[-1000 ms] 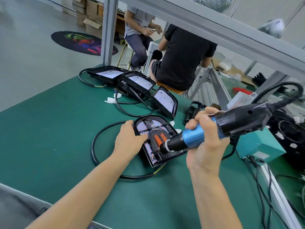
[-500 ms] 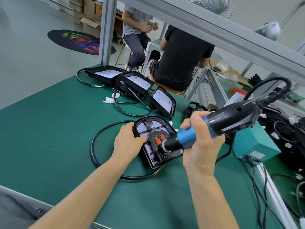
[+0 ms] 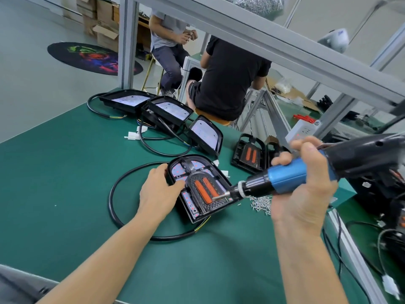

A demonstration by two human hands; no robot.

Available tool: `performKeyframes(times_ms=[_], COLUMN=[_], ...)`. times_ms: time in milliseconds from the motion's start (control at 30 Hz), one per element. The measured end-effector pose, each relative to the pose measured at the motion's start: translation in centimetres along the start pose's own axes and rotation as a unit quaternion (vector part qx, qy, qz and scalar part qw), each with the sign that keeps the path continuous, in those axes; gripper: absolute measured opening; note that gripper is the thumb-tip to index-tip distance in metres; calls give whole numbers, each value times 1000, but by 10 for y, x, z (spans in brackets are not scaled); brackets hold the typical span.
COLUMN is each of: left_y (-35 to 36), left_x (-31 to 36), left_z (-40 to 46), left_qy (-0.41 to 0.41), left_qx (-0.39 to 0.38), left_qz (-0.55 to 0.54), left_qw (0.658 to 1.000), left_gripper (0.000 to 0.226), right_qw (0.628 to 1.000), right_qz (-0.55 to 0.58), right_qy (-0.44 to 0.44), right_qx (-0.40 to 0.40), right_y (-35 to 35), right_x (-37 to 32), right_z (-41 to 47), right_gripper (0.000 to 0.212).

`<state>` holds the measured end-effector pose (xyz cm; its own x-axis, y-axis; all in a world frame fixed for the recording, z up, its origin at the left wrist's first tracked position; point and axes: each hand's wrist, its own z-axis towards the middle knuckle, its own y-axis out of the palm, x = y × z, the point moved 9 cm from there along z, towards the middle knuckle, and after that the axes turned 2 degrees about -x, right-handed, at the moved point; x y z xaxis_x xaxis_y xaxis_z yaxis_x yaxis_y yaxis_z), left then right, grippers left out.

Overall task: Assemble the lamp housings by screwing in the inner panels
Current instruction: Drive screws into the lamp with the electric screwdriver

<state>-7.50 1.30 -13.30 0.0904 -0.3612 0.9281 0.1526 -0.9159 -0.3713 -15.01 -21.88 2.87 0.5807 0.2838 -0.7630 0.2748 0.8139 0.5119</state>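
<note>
A black lamp housing point(image 3: 192, 163) lies flat on the green mat, with a black inner panel point(image 3: 202, 190) bearing two orange strips seated inside it. My left hand point(image 3: 158, 191) rests on the housing's left edge, fingers pressing on the panel. My right hand point(image 3: 302, 189) grips a blue and black electric screwdriver point(image 3: 285, 179); its bit tip sits over the panel's right side near the orange strips. A black cable point(image 3: 122, 185) loops from the housing around my left hand.
Three housings point(image 3: 166, 110) with white panels stand at the back of the green mat point(image 3: 65, 172). Spare inner panels point(image 3: 248, 154) lie to the right, loose screws point(image 3: 260, 204) under the screwdriver. A teal box point(image 3: 344, 194), cables and white connectors point(image 3: 132, 136) surround. Two seated people work behind.
The screwdriver has lifted and drawn back to the right, uncovering the panel's orange strips and the screw pile. My left hand has stayed on the housing.
</note>
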Motion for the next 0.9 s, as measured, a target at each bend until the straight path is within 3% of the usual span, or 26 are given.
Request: performKeyframes(times_ms=[167,300,467,700,800,900], left_y=[0,0,1,-1,-2,-3], left_x=[0,3,4,2,2,3], left_z=[-1,-2,-2,-3,-3,-3], left_qy=[12,20,28,34,38,39], left_qx=[8,8,10,17,22,28], left_qz=[12,34,44,42,44,43], left_qw=[1000,999,999,998,998,998], left_gripper=[37,36,37,35,35,36], right_qw=[995,969,872,747,758,834], right_qz=[-82,-236,-462,-598,-562,-410], right_qy=[-25,0,131,289,331,366], right_qx=[59,79,95,30,28,46], right_y=[-44,-93,-166,-222,-221,-199], right_x=[-55,-84,-58,10,24,27], right_z=[32,55,73,48,36,31], right_gripper=[14,16,30,37,32,28])
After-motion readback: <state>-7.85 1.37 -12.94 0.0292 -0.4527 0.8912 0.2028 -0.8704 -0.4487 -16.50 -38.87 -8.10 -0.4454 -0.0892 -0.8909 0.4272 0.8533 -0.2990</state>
